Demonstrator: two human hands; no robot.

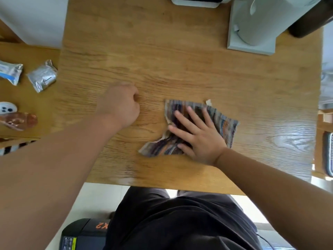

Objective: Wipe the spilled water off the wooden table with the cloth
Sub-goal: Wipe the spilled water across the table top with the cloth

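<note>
A striped grey, purple and orange cloth (223,121) lies flat on the wooden table (162,51), right of centre. My right hand (196,134) presses down on it with fingers spread, palm flat on the fabric. My left hand (120,103) rests as a loose fist on the bare wood to the left of the cloth, apart from it and holding nothing. A glossy sheen shows on the wood at the right (288,139); I cannot tell if it is water or reflected light.
A grey appliance on a pale base (252,46) stands at the back right. A white device (194,2) sits at the far edge. On a lower surface to the left lie foil packets (42,75) and a brown wrapped item (19,120). The table's front edge (162,186) is near my body.
</note>
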